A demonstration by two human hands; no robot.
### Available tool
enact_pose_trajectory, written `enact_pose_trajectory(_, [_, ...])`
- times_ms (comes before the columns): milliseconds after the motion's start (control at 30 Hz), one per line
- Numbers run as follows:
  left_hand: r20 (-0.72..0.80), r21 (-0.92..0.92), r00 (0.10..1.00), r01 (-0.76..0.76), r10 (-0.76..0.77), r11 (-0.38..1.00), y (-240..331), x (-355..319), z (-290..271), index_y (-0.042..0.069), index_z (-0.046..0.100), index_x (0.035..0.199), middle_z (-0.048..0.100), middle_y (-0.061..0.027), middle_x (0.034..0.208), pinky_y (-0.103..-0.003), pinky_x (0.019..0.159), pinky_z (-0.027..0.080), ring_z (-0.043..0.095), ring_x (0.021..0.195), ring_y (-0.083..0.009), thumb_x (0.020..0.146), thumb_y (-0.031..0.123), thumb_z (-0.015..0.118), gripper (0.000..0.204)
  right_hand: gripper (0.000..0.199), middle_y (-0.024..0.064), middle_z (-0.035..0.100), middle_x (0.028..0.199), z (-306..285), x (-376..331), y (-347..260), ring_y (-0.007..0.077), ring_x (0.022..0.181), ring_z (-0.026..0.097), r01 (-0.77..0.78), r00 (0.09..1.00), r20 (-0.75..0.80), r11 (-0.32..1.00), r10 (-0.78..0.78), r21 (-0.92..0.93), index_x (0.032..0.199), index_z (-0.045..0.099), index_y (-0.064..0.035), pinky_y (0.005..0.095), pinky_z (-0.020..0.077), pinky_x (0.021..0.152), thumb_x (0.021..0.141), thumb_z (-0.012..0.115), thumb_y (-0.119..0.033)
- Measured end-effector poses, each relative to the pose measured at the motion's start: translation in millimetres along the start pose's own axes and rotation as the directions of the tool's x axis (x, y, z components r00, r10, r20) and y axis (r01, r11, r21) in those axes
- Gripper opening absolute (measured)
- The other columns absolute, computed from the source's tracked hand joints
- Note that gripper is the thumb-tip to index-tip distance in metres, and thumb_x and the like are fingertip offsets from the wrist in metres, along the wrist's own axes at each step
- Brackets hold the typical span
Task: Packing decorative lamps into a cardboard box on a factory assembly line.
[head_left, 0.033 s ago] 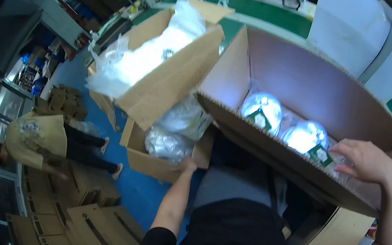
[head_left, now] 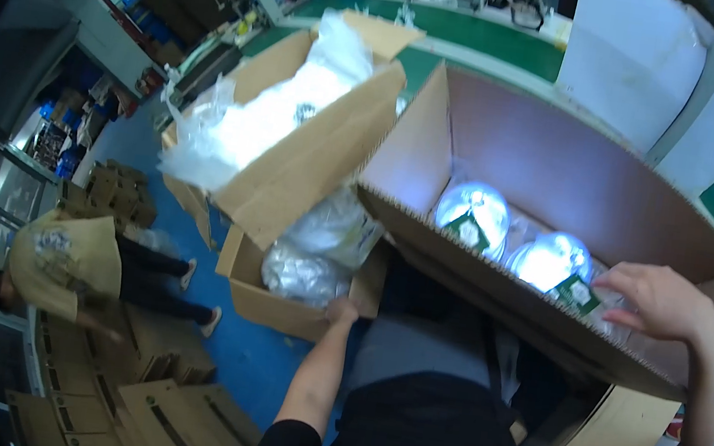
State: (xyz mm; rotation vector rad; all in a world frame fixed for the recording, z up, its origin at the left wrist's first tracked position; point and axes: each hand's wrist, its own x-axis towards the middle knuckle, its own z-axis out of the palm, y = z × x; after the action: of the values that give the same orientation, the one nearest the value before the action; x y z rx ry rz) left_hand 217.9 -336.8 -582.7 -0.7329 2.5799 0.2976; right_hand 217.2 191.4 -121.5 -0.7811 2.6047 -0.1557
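Observation:
A large cardboard box (head_left: 392, 228) stands tilted in front of me. Inside it sit shiny, clear round containers with green labels, one on the left (head_left: 473, 211) and one in the middle (head_left: 551, 258). My right hand (head_left: 657, 303) reaches in at the right end, thumb and fingers apart, over clear plastic beside a green label (head_left: 579, 294). Whether it touches that plastic is hard to tell. Lower left, my left hand (head_left: 343, 311) is closed on the edge of a smaller cardboard box (head_left: 274, 307), its fingertips partly hidden. Clear plastic-wrapped things (head_left: 308, 266) fill that box.
An open carton (head_left: 311, 163) with white and clear plastic bags stands left of the large box. Behind runs a green work surface (head_left: 524, 51). Flat cartons (head_left: 178, 416) lie lower left, where another person (head_left: 68, 262) bends over. A white panel (head_left: 631, 61) rises at upper right.
The view has shifted slightly. My right hand's thumb and fingers look a little different in position at the large box's right end; my left hand stays at the smaller box.

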Motion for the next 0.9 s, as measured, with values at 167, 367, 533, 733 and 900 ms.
enact_pose_trajectory(167, [-0.035, 0.008, 0.999, 0.032, -0.032, 0.999, -6.3, -4.9, 7.9, 0.008, 0.078, 0.107, 0.073, -0.0206, 0.116, -0.050, 0.097, 0.054, 0.069, 0.113, -0.0385, 0.085, 0.049, 0.073, 0.047, 0.047, 0.0157, 0.069, 0.111, -5.8, -7.6, -5.7, 0.0385, 0.101, 0.067, 0.052, 0.996, -0.076, 0.999, -0.052, -0.001, 0.124, 0.064, -0.0080, 0.0473, 0.0556, 0.087, 0.097, 0.063, -0.045])
enact_pose_trajectory(367, [-0.062, 0.029, 0.989, 0.134, -0.132, 0.991, -15.3, -12.7, 1.0, 0.005, 0.073, 0.118, 0.069, -0.0222, 0.126, -0.058, 0.107, 0.044, 0.064, 0.122, -0.0403, 0.073, 0.073, 0.076, 0.082, 0.051, 0.0174, 0.069, 0.117, 3.1, -13.1, -5.0, 0.0397, 0.099, 0.069, 0.119, 0.993, -0.021, 0.992, -0.120, -0.046, 0.132, 0.060, -0.0071, 0.0491, 0.0569, 0.087, 0.101, 0.057, -0.047])
enact_pose_trajectory(533, [0.018, -0.102, 0.998, 0.056, -0.054, 0.993, -32.4, -17.5, -32.0, 0.006, 0.068, 0.129, 0.064, -0.0207, 0.136, -0.074, 0.110, 0.030, 0.059, 0.129, -0.0408, 0.072, 0.071, 0.076, 0.087, 0.046, 0.0170, 0.068, 0.117, 6.1, -17.3, -3.9, 0.0369, 0.105, 0.068, 0.174, 0.981, -0.068, 0.979, -0.182, -0.111, 0.133, 0.060, -0.0079, 0.0479, 0.0563, 0.089, 0.104, 0.054, -0.043])
enact_pose_trajectory(733, [0.090, -0.107, 0.985, 0.158, -0.149, 0.982, -28.8, -25.8, -41.2, 0.006, 0.066, 0.133, 0.062, -0.0182, 0.140, -0.079, 0.110, 0.023, 0.056, 0.133, -0.0397, 0.072, 0.071, 0.075, 0.089, 0.053, 0.0164, 0.069, 0.113, -27.8, -68.5, -38.4, 0.0369, 0.104, 0.068, 0.237, 0.924, -0.259, 0.953, -0.281, -0.188, 0.128, 0.061, -0.0036, 0.0463, 0.0554, 0.089, 0.103, 0.053, -0.049])
enact_pose_trajectory(900, [0.070, -0.176, 0.996, 0.074, -0.063, 0.982, -51.1, -8.4, -28.4, 0.013, 0.068, 0.133, 0.061, -0.0159, 0.142, -0.075, 0.112, 0.028, 0.056, 0.133, -0.0356, 0.071, 0.070, 0.076, 0.084, 0.082, 0.0222, 0.064, 0.123, 5.6, -108.7, -54.9, 0.0369, 0.112, 0.065, 0.273, 0.869, -0.375, 0.945, -0.323, -0.183, 0.134, 0.056, 0.0055, 0.0422, 0.0541, 0.094, 0.094, 0.054, -0.066])
